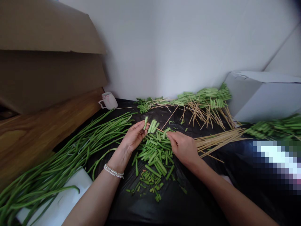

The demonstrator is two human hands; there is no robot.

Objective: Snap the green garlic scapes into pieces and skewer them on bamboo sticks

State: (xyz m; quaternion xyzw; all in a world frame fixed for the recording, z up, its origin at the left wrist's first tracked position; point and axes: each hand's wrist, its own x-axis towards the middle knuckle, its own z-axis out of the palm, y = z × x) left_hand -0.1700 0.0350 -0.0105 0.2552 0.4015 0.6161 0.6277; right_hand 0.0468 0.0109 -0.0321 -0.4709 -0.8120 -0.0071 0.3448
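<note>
My left hand (135, 135), with a beaded bracelet at the wrist, pinches a short cut piece of long bean (145, 122) upright between thumb and fingers. Several cut bean pieces (153, 126) sit side by side on a thin wooden skewer (160, 129) between my hands. My right hand (183, 147) is closed around the other end of that skewer, and one more bean piece (166, 132) shows at its fingertips. Below both hands lies a heap of cut bean pieces (155, 153), with smaller trimmings (150, 182) nearer me.
Whole long beans (94, 138) spread over the left side. Loose skewers (218, 138) lie right of my hand. Filled bean skewers (202, 95) are piled along the wall. A white mug (109, 101), a cardboard box (51, 62) and a white box (258, 94) stand around the black sheet (141, 207).
</note>
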